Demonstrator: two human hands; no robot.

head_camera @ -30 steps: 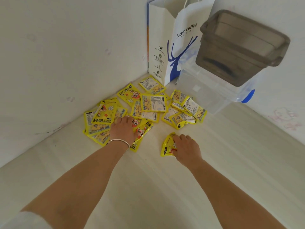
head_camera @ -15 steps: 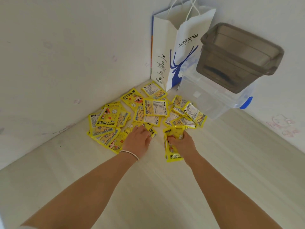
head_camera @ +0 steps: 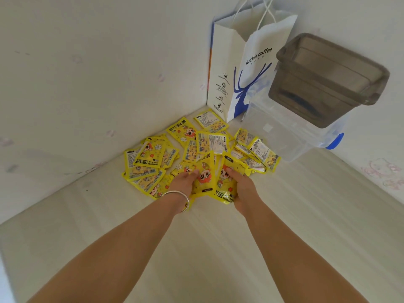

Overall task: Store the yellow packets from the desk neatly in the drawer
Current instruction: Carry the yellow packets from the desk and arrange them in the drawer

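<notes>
Yellow foil hand-warmer packets [head_camera: 153, 158] litter the pale wooden desk [head_camera: 218, 248]. Both forearms reach forward; the braceleted left hand [head_camera: 184, 182] and the right hand [head_camera: 242, 189] each clamp a lifted yellow cartoon-printed packet [head_camera: 204, 173].

Soft, even, bright daylight; faint shadows, slight overall softness, wide-angle bending toward the edges.

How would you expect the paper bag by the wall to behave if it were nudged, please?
The paper bag would probably tip or slide easily: it stands tall and narrow, with its mouth open. It likely flexes rather than resists, since its thin sides already bow. The clear bin beside it might stop a fall to that side.
</notes>
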